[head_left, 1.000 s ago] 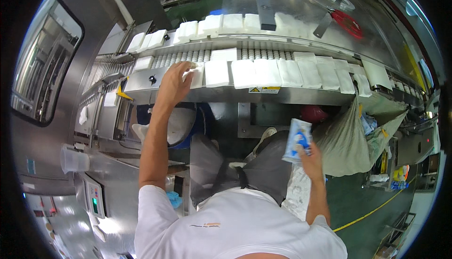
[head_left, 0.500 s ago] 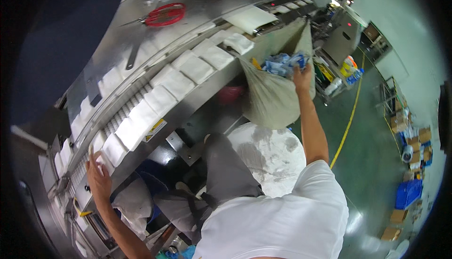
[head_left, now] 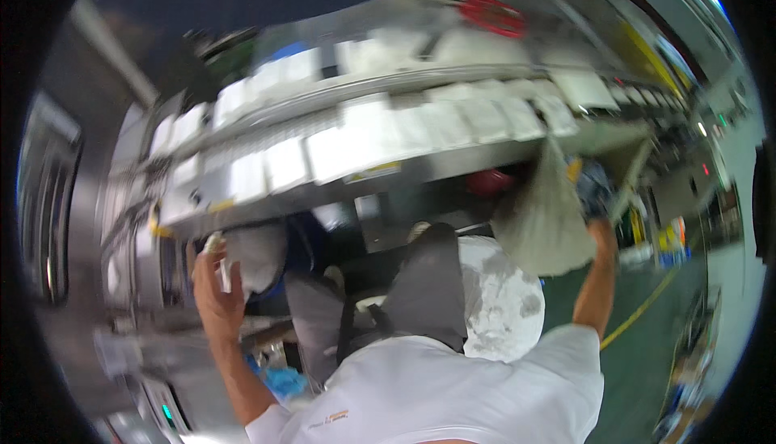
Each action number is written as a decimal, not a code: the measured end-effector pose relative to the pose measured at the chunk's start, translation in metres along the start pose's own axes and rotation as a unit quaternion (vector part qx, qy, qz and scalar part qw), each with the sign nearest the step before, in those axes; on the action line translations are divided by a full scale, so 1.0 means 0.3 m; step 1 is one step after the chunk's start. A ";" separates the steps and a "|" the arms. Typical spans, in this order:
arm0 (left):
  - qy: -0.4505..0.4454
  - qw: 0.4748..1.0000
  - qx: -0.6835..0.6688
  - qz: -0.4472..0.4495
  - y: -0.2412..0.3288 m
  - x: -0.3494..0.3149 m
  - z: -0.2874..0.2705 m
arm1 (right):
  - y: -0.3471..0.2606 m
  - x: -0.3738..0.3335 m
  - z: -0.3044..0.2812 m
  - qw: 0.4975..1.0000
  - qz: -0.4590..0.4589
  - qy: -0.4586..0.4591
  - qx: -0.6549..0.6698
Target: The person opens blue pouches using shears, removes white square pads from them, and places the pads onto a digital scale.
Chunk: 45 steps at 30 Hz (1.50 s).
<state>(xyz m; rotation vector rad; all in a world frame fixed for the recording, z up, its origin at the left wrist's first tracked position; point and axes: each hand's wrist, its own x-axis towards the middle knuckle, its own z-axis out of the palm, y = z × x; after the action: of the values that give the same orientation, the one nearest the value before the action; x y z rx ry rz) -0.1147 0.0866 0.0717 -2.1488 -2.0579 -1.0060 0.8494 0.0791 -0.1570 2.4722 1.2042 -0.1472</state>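
Red ring (head_left: 492,14) atop steel machine (head_left: 453,161)

Glossy metal conveyor (head_left: 420,165) carries matt white packets (head_left: 339,153); a matt grey cloth sack (head_left: 541,218) hangs beside.

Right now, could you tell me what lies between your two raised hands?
In the head view, between the left hand and right hand sit grey trousers and a white sack.

I am seeing white packets (head_left: 356,149) crowding the conveyor (head_left: 420,169), a hanging grey sack (head_left: 546,218) blocking my right hand (head_left: 594,193).
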 end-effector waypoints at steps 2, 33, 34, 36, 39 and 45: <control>0.054 0.994 -0.011 -0.092 0.067 -0.220 -0.124 | -0.169 -0.043 -0.068 0.983 -0.001 0.069 0.172; 0.207 0.613 0.343 -0.681 -0.200 -1.797 -0.916 | -1.750 -1.314 -0.521 0.620 -0.752 0.010 0.224; 0.250 0.638 0.361 -0.633 -0.191 -1.836 -0.906 | -1.757 -1.342 -0.526 0.640 -0.743 0.006 0.195; 0.237 0.671 0.381 -0.590 -0.188 -1.714 -0.876 | -1.749 -1.366 -0.552 0.659 -0.731 -0.018 0.177; 0.259 0.809 0.181 -0.495 -0.034 -1.241 -0.723 | -1.735 -1.421 -0.570 0.648 -0.688 -0.167 0.280; -0.072 0.971 -0.136 -0.184 0.131 -0.656 -0.194 | -1.703 -1.690 -0.628 0.423 -0.643 -0.467 0.436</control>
<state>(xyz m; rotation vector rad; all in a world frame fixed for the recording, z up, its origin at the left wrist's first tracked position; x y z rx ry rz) -0.0924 -0.1200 0.0481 -2.0499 -2.5962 -1.2684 0.1217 0.0632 -0.0032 0.5376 2.1872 -2.5660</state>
